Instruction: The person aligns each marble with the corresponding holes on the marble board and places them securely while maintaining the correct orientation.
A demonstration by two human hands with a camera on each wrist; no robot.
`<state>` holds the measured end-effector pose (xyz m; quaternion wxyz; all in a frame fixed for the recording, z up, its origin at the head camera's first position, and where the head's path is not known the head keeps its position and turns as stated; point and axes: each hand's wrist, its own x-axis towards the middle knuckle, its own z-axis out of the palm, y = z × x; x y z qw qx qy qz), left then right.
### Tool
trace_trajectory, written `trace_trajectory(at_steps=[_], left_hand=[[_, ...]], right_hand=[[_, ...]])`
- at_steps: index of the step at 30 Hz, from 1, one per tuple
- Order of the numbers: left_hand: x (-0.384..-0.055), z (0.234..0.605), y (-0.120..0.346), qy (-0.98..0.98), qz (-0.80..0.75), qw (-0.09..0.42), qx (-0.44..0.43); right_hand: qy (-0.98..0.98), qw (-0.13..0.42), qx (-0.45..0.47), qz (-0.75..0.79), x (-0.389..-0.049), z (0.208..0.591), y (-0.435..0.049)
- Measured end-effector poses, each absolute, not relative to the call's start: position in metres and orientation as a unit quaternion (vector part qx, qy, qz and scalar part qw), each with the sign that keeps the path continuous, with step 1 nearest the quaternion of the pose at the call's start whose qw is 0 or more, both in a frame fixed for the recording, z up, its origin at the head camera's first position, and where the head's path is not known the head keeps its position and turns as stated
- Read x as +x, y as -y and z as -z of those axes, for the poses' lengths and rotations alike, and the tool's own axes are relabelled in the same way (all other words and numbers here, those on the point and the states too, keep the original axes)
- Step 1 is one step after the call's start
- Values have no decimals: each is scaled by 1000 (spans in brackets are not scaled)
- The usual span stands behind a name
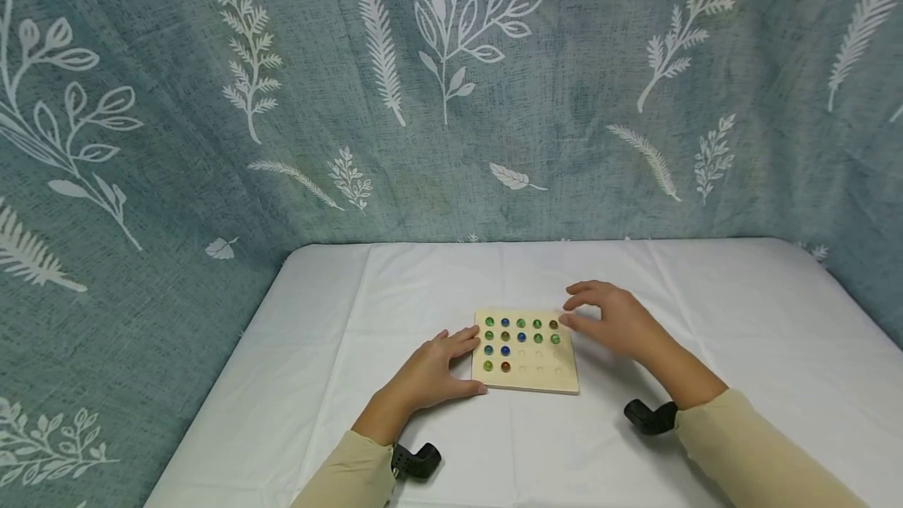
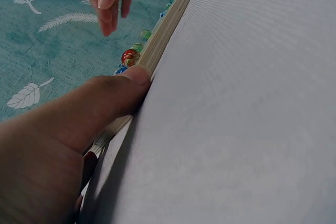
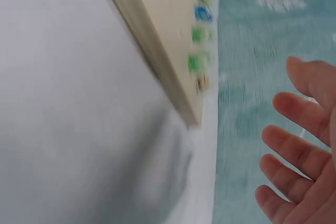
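A pale wooden board [image 1: 539, 380] lies on the table, with several glass marbles [image 1: 505, 335] in its hollows. Green, blue and brown ones fill the two far rows and the left part of the two near rows; bare hollows [image 1: 539, 361] show at the near right. My left hand [image 1: 426, 373] holds the board's left side, thumb at the near corner, fingers along the left edge. In the left wrist view, that thumb [image 2: 113, 93] presses the board's side. My right hand [image 1: 612, 318] hovers beside the far right corner, its fingers loosely bent and apart, holding nothing in the right wrist view.
A white cloth covers the table [image 1: 367, 296]. Behind it and at the sides hangs a blue-green curtain [image 1: 451, 179] with white leaf prints. Black wrist cameras, left [image 1: 418, 462] and right [image 1: 650, 417], stick out from the wrists near the cloth.
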<state>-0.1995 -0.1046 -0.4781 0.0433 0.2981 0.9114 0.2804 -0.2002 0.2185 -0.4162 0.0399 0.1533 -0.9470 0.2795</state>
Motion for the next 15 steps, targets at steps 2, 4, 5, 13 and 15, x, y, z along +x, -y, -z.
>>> trace_trajectory(at_steps=[2, 4, 5, 13, 15], left_hand=[[-199, 478, 105, -912, -279, 42, 298], [-199, 478, 105, -912, -279, 42, 298], [-199, 478, 105, -912, -278, 41, 298], [-199, 478, 105, -911, -284, 43, 295], [-198, 478, 105, -911, -285, 43, 296]], right_hand=[[949, 36, 122, -289, -204, 416, -232], [950, 27, 91, -296, -207, 416, -245], [952, 22, 78, -296, -209, 417, -252], [951, -10, -15, -309, -216, 433, -295], [951, -9, -30, -308, -216, 439, -303]])
